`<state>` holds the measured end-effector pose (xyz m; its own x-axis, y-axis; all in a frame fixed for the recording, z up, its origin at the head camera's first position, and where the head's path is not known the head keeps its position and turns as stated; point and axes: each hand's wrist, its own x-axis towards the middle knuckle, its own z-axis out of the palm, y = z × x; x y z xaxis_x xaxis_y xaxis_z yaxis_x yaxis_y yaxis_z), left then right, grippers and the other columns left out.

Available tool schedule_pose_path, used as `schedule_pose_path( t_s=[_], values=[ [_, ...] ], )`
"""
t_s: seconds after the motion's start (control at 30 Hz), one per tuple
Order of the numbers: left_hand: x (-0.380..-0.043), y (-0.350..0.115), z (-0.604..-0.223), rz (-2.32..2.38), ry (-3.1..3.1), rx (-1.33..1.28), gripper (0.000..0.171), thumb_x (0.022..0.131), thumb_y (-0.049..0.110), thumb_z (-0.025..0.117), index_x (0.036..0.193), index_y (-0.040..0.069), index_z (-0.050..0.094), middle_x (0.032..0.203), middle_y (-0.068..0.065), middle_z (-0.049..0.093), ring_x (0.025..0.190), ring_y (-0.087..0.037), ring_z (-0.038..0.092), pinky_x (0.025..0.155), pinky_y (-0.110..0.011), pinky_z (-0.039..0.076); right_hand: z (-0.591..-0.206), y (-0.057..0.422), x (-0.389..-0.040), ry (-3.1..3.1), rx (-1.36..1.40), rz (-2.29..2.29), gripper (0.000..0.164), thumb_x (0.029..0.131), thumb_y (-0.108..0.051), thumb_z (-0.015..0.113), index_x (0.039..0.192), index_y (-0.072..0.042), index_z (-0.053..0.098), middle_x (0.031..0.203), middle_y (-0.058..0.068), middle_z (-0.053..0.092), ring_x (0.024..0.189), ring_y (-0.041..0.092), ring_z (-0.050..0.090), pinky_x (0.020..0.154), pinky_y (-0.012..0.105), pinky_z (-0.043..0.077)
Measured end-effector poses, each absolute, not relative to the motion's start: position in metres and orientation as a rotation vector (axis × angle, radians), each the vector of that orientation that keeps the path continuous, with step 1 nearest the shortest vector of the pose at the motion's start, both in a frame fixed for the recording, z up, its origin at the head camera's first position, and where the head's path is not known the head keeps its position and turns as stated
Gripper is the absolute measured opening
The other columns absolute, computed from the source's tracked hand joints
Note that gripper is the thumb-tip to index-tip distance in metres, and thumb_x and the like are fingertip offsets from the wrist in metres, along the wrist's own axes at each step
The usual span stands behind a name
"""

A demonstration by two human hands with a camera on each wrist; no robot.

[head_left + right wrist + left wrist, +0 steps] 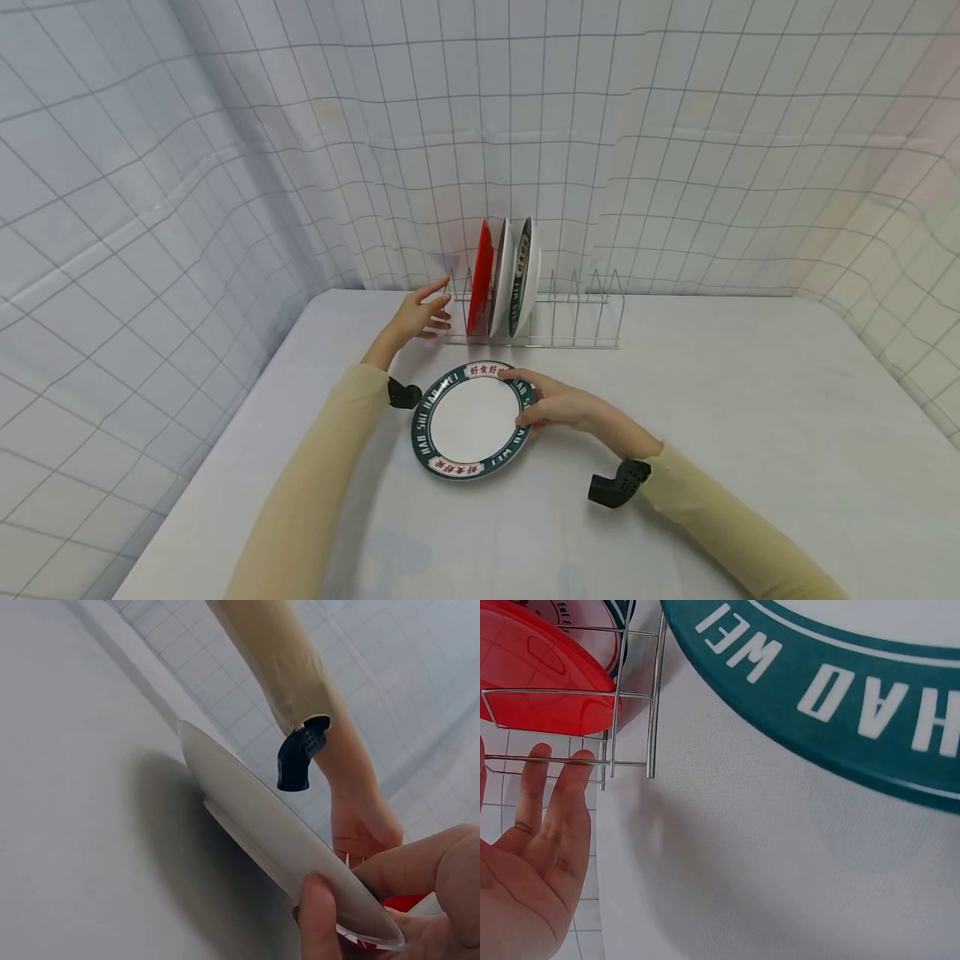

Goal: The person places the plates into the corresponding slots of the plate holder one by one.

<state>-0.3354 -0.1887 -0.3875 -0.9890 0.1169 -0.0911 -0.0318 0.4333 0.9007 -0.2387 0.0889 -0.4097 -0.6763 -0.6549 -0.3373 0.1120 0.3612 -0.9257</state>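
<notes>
A white plate with a dark green lettered rim (470, 421) is held by my right hand (564, 407), which pinches its right edge between thumb and fingers. In the right wrist view the plate (262, 825) is tilted above the tabletop, its underside showing. At the left end of a wire dish rack (573, 342) is my left hand (422, 315), fingers extended. The left wrist view has those fingers (568, 817) right at the rack's wires. Standing on edge in the rack are a red plate (481, 279), a white plate (501, 279) and a green-rimmed plate (527, 279).
The rack stands near the back of a white table (712, 417), and its right-hand slots hold no plates. White grid-patterned curtains (585, 150) hang behind and at both sides. A black wrist device (621, 483) is on the right forearm, another (405, 393) on the left.
</notes>
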Motion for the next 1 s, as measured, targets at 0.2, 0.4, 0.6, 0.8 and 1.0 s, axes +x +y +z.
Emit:
schedule_pose_path(
  t_s=[0.2,0.4,0.6,0.8,1.0],
  values=[
    [-0.337,-0.191,-0.390,1.599,2.535,0.088,0.054,0.101,0.037,0.046,0.152,0.030,0.029,0.123,-0.031,0.059,0.108,-0.044,0.063,0.090,-0.052,0.053,-0.413,0.099,-0.236,1.950,-0.537,-1.399,0.071,0.087,-0.005,0.061,0.150,-0.020,0.031,0.156,0.017,0.017,0.095,0.019,0.056,0.076,0.026,0.051],
    [-0.340,-0.191,-0.393,1.601,2.531,0.076,0.054,0.101,0.038,0.046,0.151,0.032,0.029,0.124,-0.030,0.059,0.108,-0.043,0.063,0.091,-0.052,0.052,-0.421,0.108,-0.236,1.824,-0.569,-1.544,0.072,0.090,-0.004,0.057,0.152,-0.022,0.026,0.148,0.025,0.030,0.096,0.021,0.062,0.081,0.032,0.055],
    [-0.339,-0.191,-0.392,1.591,2.538,0.076,0.054,0.101,0.039,0.046,0.152,0.031,0.028,0.124,-0.030,0.059,0.107,-0.043,0.064,0.090,-0.051,0.053,-0.421,0.116,-0.236,1.786,-0.564,-1.654,0.070,0.092,-0.006,0.055,0.152,-0.024,0.024,0.143,0.027,0.036,0.098,0.023,0.060,0.079,0.034,0.056],
    [-0.330,-0.187,-0.377,1.603,2.479,0.060,0.054,0.102,0.033,0.045,0.152,0.027,0.027,0.126,-0.034,0.056,0.110,-0.046,0.061,0.093,-0.053,0.050,-0.419,0.124,-0.234,1.805,-0.542,-1.710,0.070,0.091,-0.003,0.054,0.152,-0.021,0.026,0.145,0.027,0.036,0.099,0.022,0.061,0.080,0.037,0.057],
    [-0.319,-0.183,-0.361,1.595,2.456,0.056,0.054,0.103,0.028,0.044,0.153,0.022,0.026,0.125,-0.034,0.055,0.113,-0.048,0.058,0.094,-0.052,0.050,-0.413,0.138,-0.233,1.888,-0.540,-1.702,0.067,0.091,-0.004,0.054,0.150,-0.021,0.029,0.146,0.025,0.037,0.100,0.023,0.062,0.081,0.039,0.057]
  ],
)
